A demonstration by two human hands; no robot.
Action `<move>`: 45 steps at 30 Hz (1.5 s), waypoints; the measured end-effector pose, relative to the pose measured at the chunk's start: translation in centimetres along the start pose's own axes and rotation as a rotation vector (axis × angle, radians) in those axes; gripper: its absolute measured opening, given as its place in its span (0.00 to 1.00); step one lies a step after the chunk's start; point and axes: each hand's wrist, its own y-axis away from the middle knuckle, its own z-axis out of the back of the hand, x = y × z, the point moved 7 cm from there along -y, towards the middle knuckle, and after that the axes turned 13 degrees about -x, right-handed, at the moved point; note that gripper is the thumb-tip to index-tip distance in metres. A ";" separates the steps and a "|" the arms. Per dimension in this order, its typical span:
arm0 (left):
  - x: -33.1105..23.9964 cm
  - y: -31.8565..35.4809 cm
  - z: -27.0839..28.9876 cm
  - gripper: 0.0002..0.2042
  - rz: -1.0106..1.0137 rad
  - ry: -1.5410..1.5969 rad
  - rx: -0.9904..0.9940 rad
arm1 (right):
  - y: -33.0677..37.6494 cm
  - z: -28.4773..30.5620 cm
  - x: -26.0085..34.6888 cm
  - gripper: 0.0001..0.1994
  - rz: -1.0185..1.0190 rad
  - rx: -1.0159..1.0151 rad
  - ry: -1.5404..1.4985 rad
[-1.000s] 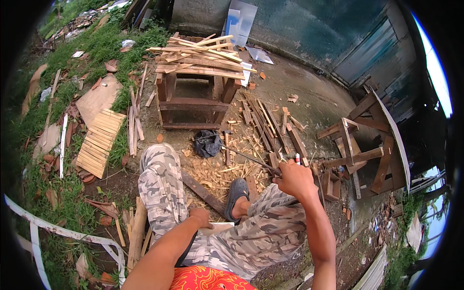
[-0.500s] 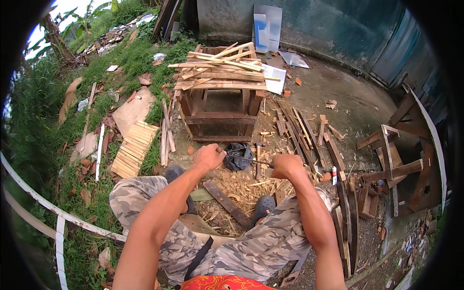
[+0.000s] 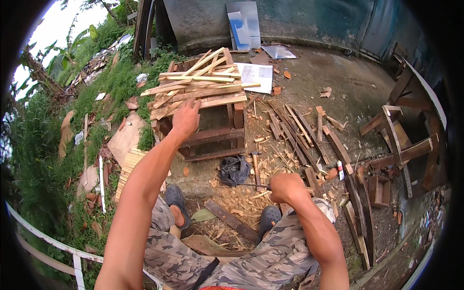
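My left hand (image 3: pixel 186 118) is stretched out over the front of a dark wooden frame (image 3: pixel 212 137), its fingers apart and holding nothing. Its fingertips overlap the front edge of the pale wooden strips (image 3: pixel 208 77) piled loosely on top; whether they touch is hard to tell. My right hand (image 3: pixel 286 187) is closed round the handle end of a long thin metal tool (image 3: pixel 246 184), which points left above the ground. Its exact kind is unclear. Just beyond the tool lie a crumpled black plastic bag (image 3: pixel 235 169) and a hammer (image 3: pixel 255 164) with a wooden handle.
Wood shavings (image 3: pixel 220 198) and a dark plank (image 3: pixel 231 220) lie between my feet. Several dark wood lengths (image 3: pixel 295 133) spread to the right, near a small wooden box (image 3: pixel 379 191) and a broken wooden frame (image 3: pixel 401 145). Slatted wood (image 3: pixel 126 166) rests on grass at left.
My left hand has left the tool's tip and moved up and forward to the strip pile, its fingers opening. My right hand still holds the tool, slightly lower. The view has shifted.
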 end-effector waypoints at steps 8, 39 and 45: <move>1.9 -2.3 -1.9 0.17 -0.272 -0.039 0.095 | 0.5 0.0 -2.7 0.12 -0.106 -0.026 -0.069; -9.6 5.7 10.8 0.18 0.719 1.099 0.763 | 4.3 1.3 -11.8 0.20 -0.538 -0.684 -1.369; -16.0 12.3 10.1 0.18 0.622 1.122 0.931 | 0.0 -0.6 -7.1 0.20 -0.521 -0.912 -1.824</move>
